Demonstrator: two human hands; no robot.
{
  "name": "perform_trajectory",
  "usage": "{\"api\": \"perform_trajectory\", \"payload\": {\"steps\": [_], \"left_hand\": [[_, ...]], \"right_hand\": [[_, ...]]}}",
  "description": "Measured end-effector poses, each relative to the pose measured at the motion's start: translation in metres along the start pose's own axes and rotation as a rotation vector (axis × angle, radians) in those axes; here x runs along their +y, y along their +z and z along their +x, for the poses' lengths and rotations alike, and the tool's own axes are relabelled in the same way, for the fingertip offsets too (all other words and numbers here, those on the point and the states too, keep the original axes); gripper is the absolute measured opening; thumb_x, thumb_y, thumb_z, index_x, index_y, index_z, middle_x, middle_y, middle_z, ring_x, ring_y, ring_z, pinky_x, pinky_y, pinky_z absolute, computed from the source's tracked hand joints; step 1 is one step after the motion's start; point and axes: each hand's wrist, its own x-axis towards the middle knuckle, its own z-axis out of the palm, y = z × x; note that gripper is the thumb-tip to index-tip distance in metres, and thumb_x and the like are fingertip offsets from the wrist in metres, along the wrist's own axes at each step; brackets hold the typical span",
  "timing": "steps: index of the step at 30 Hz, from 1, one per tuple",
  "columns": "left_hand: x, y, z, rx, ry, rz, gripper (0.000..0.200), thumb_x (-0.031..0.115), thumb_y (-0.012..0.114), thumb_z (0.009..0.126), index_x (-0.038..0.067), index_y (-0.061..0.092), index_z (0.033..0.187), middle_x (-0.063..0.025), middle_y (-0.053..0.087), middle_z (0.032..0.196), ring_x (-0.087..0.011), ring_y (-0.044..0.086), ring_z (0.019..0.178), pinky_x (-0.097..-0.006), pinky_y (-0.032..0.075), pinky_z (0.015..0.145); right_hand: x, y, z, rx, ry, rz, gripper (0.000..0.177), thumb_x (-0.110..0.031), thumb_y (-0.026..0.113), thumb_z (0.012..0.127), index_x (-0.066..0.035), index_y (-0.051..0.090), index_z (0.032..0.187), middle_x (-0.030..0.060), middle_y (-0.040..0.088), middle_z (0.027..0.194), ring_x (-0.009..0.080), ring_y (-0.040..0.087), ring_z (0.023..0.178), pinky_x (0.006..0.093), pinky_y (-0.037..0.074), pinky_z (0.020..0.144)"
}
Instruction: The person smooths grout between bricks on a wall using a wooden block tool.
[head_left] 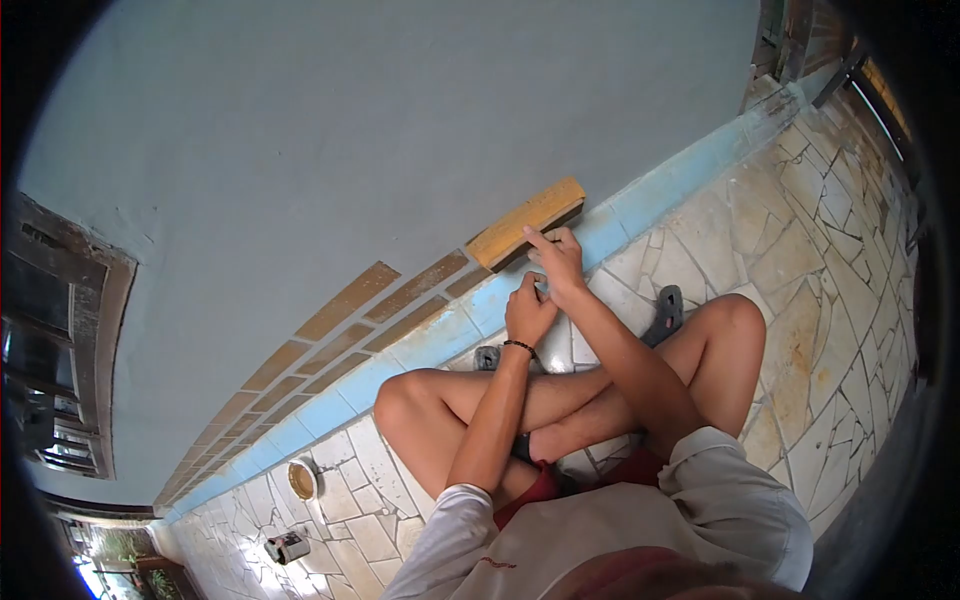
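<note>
Yellow block [525,219] sits behind the half-curled right hand [560,262].

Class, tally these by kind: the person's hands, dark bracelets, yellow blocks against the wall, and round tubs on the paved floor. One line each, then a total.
Hands: 2 (left hand, right hand)
Dark bracelet: 1
Yellow block: 1
Round tub: 1
Total: 5

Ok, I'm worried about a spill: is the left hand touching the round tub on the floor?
Apart. The head view shows the left hand near the yellow block and the round tub well away on the floor, the left knee between them.
</note>
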Motion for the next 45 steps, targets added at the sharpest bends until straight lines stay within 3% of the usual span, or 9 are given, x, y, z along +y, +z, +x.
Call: {"api": "perform_trajectory", "payload": {"steps": [2,5,9,15,19,23,29,36,45], "left_hand": [[-0.004,0.003,0.0,-0.082,-0.026,0.065,0.034,0.021,0.066,0.08,0.005,0.063,0.11,-0.0222,0.073,0.08,-0.0456,0.072,0.084,-0.0554,0.054,0.075],[-0.005,0.002,-0.003,-0.167,-0.016,0.088,0.036,0.024,0.066,0.08,0.005,0.062,0.111,-0.0253,0.074,0.087,-0.0476,0.071,0.09,-0.0575,0.054,0.08],[-0.012,0.005,-0.005,-0.267,0.005,0.095,0.042,0.03,0.067,0.081,0.004,0.061,0.113,-0.0276,0.074,0.097,-0.0487,0.069,0.097,-0.0552,0.054,0.087],[-0.014,0.004,-0.011,-0.392,0.079,0.193,0.047,0.037,0.068,0.087,0.003,0.062,0.119,-0.0268,0.074,0.101,-0.0463,0.068,0.105,-0.0529,0.053,0.091],[-0.012,0.003,-0.014,-0.495,0.063,0.169,0.049,0.04,0.068,0.091,0.003,0.064,0.122,-0.0261,0.074,0.102,-0.0443,0.068,0.106,-0.0517,0.053,0.092],[-0.013,0.005,-0.013,-0.501,0.093,0.167,0.049,0.041,0.069,0.093,0.003,0.065,0.123,-0.0245,0.074,0.101,-0.0413,0.07,0.1,-0.0479,0.054,0.089],[-0.007,0.009,-0.009,-0.527,0.1,0.201,0.05,0.04,0.069,0.093,0.002,0.066,0.125,-0.0237,0.074,0.1,-0.0403,0.071,0.098,-0.0467,0.055,0.087],[-0.007,0.007,-0.012,-0.548,0.101,0.204,0.049,0.04,0.069,0.094,0.002,0.066,0.126,-0.0242,0.074,0.101,-0.0412,0.071,0.099,-0.0475,0.055,0.088],[-0.003,0.012,-0.01,-0.555,0.105,0.209,0.05,0.039,0.069,0.095,0.001,0.066,0.126,-0.0261,0.074,0.102,-0.0426,0.07,0.101,-0.0483,0.054,0.09]], "right_hand": [[-0.001,0.001,-0.005,0.025,0.025,0.039,0.039,-0.026,0.085,0.089,-0.01,0.049,0.095,0.004,0.058,0.097,0.017,0.059,0.099,0.0382,0.05,0.076],[0.012,0.0,0.003,0.063,-0.094,0.073,0.042,-0.03,0.088,0.084,-0.007,0.054,0.094,0.0031,0.056,0.086,0.0153,0.057,0.079,0.0319,0.052,0.076],[0.01,-0.003,-0.005,0.09,-0.093,0.029,0.036,-0.028,0.083,0.087,-0.009,0.053,0.095,0.0036,0.055,0.097,0.0161,0.054,0.091,0.0353,0.051,0.083],[0.01,-0.02,-0.015,0.251,-0.234,0.096,0.031,-0.027,0.078,0.086,-0.006,0.055,0.088,0.0043,0.055,0.086,0.0153,0.051,0.078,0.0325,0.046,0.071],[-0.014,-0.061,0.028,0.46,-0.444,0.006,0.031,-0.025,0.078,0.085,-0.005,0.055,0.085,0.0044,0.053,0.086,0.019,0.048,0.083,0.0338,0.043,0.082],[-0.045,-0.101,0.055,0.594,-0.514,-0.069,0.034,-0.026,0.08,0.085,-0.007,0.055,0.098,0.0049,0.056,0.088,0.0151,0.053,0.077,0.0305,0.048,0.068],[-0.038,-0.106,0.058,0.642,-0.31,0.035,0.054,-0.028,0.086,0.08,-0.006,0.048,0.112,0.0075,0.057,0.087,0.0165,0.055,0.073,0.0307,0.049,0.069],[-0.023,-0.095,0.045,0.591,-0.165,0.12,0.081,-0.02,0.085,0.081,-0.012,0.035,0.144,0.0149,0.057,0.115,0.0224,0.059,0.09,0.0356,0.053,0.074],[-0.007,-0.086,0.057,0.491,-0.236,0.083,0.083,-0.018,0.084,0.086,-0.011,0.032,0.15,0.0205,0.065,0.111,0.0248,0.065,0.083,0.0347,0.054,0.074]]}}
